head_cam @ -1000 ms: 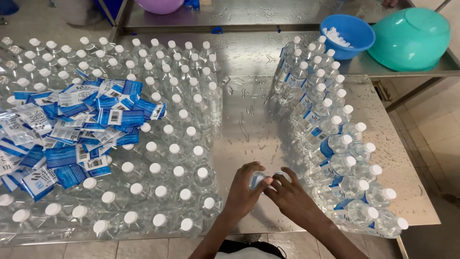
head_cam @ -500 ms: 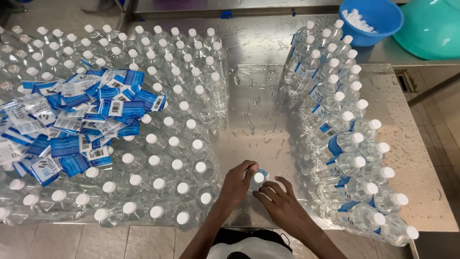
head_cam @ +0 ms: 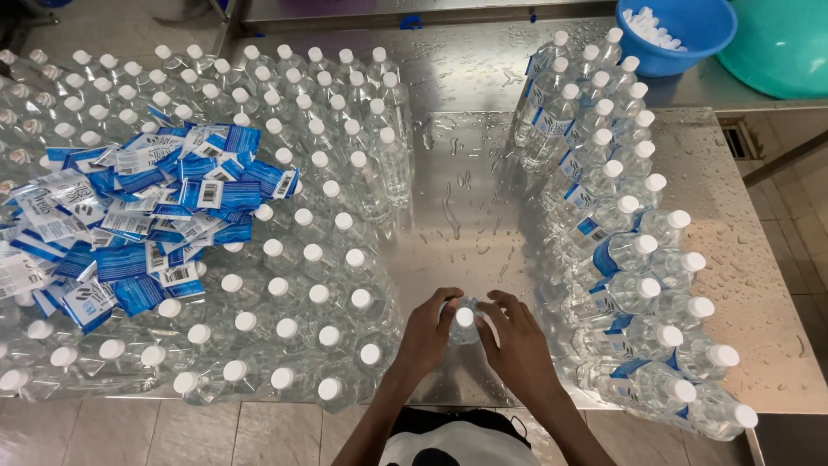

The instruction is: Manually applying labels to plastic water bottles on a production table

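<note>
Holding one clear bottle (head_cam: 465,318) with both hands, near the front edge of the wet shiny surface (head_cam: 466,198). Left hand (head_cam: 427,332) curled round its left side, right hand (head_cam: 517,341) curled round its right side, fingers bent and gripping, white cap peeking out on top between them. Half a second ago: only the left hand on it, the right hand lower down with fingertips just near, and a bit of blue by the cap. Now closed in from both sides, and no blue showing there. Looks like work on the bottle's middle with both hands together, though hidden under the fingers, so hard to tell. Standing upright, in the bare gap between two big crowds of bottles. On the left, lots of plain bottles (head_cam: 319,173) with white caps, packed close, with a messy heap of blue and white labels (head_cam: 138,216) lying on top of them. On the right, rows of bottles with blue labels (head_cam: 621,259), leaning a little. Both crowds just beside the hands, so not much elbow room. Far back on the right, a blue bowl (head_cam: 681,47) with white caps (head_cam: 651,30) inside, and beside it a big green bowl (head_cam: 776,43). Water drops all over the bare metal.
</note>
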